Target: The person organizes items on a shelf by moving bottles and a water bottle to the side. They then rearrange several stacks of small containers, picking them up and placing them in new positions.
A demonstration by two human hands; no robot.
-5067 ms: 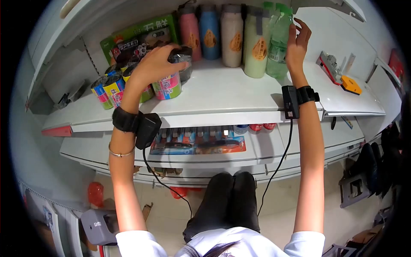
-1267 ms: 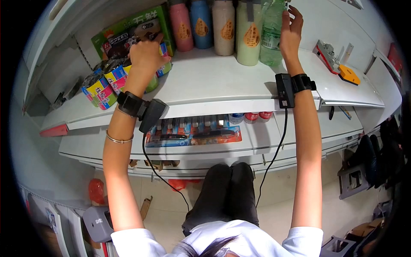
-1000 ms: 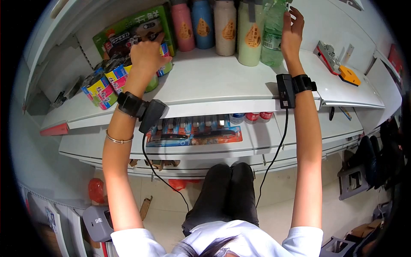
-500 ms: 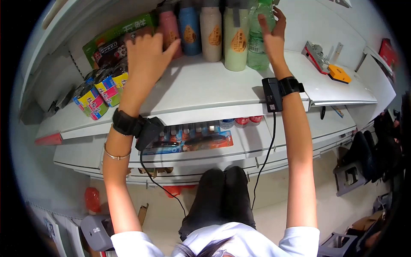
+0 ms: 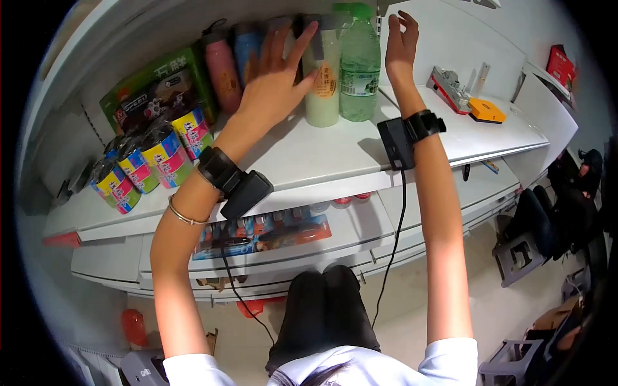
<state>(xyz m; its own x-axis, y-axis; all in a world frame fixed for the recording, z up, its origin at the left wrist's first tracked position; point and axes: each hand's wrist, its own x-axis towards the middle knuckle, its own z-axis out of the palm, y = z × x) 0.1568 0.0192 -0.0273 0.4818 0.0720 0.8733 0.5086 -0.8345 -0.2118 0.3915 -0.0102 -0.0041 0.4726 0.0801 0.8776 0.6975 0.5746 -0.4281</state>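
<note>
A row of bottles stands upright at the back of the white shelf. From left come a pink bottle (image 5: 222,76), a blue bottle (image 5: 246,46), a beige bottle mostly hidden, a pale green bottle (image 5: 324,106) and a clear green plastic bottle (image 5: 359,67) with a green cap. My left hand (image 5: 275,82) is open, its fingers spread in front of the blue and beige bottles, with index finger and thumb overlapping the pale green one. My right hand (image 5: 402,48) is raised just right of the plastic bottle, apart from it, fingers parted and slightly bent, holding nothing.
Wrapped rolls with colourful labels (image 5: 168,157) stand at left before a green box (image 5: 193,71). At right lie a metal tool with a red base (image 5: 449,90) and a yellow-orange block (image 5: 486,110). Packaged toothbrushes (image 5: 290,235) lie on the lower shelf. A stool (image 5: 518,260) stands right.
My right hand has let go of the clear green plastic bottle and sits to its right. My left hand has moved right from the pink bottle along the row. The view has shifted slightly.
</note>
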